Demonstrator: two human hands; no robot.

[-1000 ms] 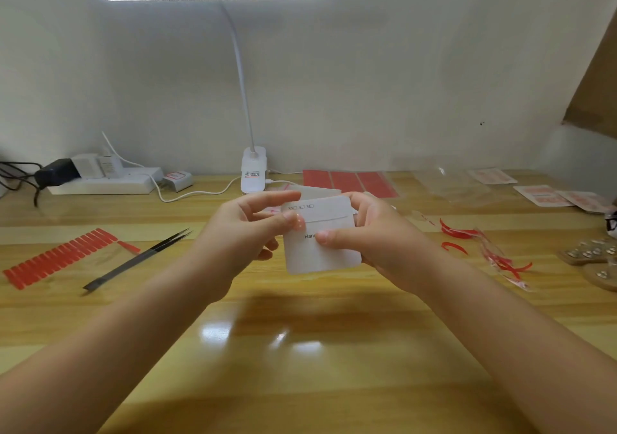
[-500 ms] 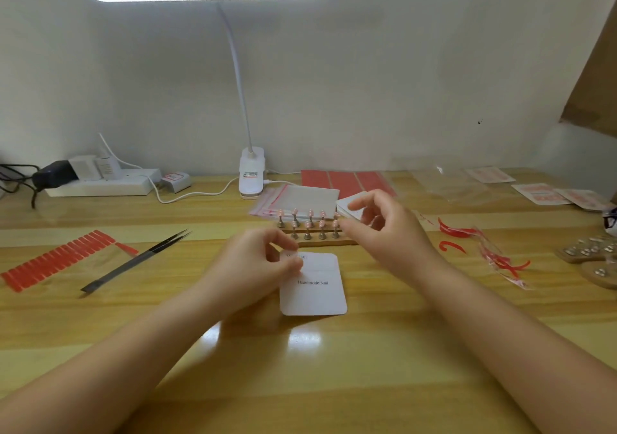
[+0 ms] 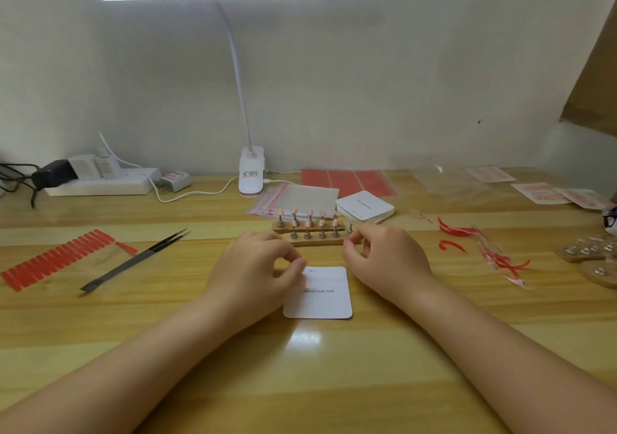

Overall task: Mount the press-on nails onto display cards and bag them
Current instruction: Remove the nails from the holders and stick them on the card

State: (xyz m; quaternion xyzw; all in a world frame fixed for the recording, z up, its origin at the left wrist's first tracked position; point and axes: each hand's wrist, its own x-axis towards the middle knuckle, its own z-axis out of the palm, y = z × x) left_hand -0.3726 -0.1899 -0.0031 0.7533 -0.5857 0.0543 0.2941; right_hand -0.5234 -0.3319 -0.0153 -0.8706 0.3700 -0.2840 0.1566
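Pinched at its far-left corner by the left hand (image 3: pixel 253 273), the display card (image 3: pixel 320 295) lies flat near; the right hand (image 3: pixel 384 260), fingers curled, apparently holds nothing. Nails (image 3: pixel 309 221) should be lifted singly.

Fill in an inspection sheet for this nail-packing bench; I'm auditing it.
Surface: wooden table, glossy.
Job's things: white card flat; card stack; nails on wooden stand; clear bags.
Clutter: tweezers, red strips, peeled red scraps.
Hands: left hand touches the card; right hand pinches a stand peg.
Cables: power strip, lamp cable.
Surroundings: lamp, white wall.
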